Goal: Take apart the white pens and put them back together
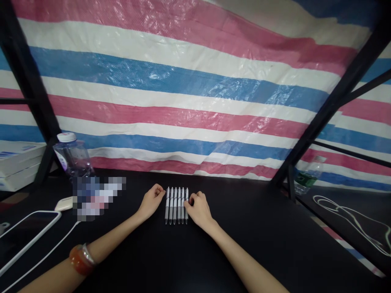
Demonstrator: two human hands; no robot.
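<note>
Pens [175, 205], six, white above and grey below, laid side by side in an upright row, lower centre of the frame.

Grip, left: left hand [151, 202], fingers bent, fingertips at the row's left edge, by the upper part of the first pen; contact, and whether the fingers are apart or together, cannot be told.

Grip, right: right hand [200, 211], fingers curled, a fingertip against the rightmost pen at mid-length; whether it is clamped on that pen cannot be told.

Left wrist, lower left: one orange-brown bangle [80, 260], one silver bangle [88, 254], side by side.

Table [262, 228]: black, beneath pens and hands.

Left part of the frame: one pixelated item [97, 199], unreadable; one small pale case [64, 204], just beside it; one white-edged device [29, 232], dark screen, at the frame edge; one white cable [45, 257], running to the lower left; one clear bottle [75, 158], white cap; stacked white volumes or boxes [20, 165], far left.

Right part: one clear bottle with green label [306, 179]; one pale cable [351, 219], loosely looped.

Background: striped sheet [183, 101], red, white and blue; black posts [330, 106], slanting, at either side.
</note>
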